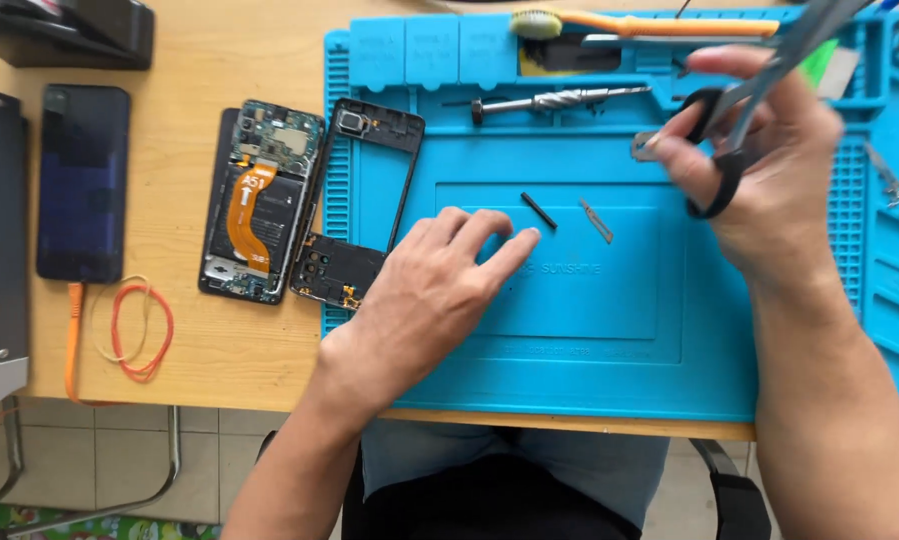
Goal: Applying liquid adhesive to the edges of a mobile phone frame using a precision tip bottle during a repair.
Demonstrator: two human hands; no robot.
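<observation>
Both hands are over the blue work mat (589,370) on the wooden surface (229,340). Left hand (424,290) lies flat with fingers spread and holding nothing, its fingertips just beside a tiny black strip (538,210), with a thin grey sliver (596,221) a bit to the right. Right hand (769,170) is clamped on black-handled scissors (744,110), fingers through the loops, blades pointing to the far side. That strip looks feather-light and flimsy, so I'd pinch it at one end, it'd probably bend or skate across the mat otherwise. To the left sits an opened phone (261,205) showing its orange flex cable, and a black mid-frame (359,200) overlaps the mat's left edge.
</observation>
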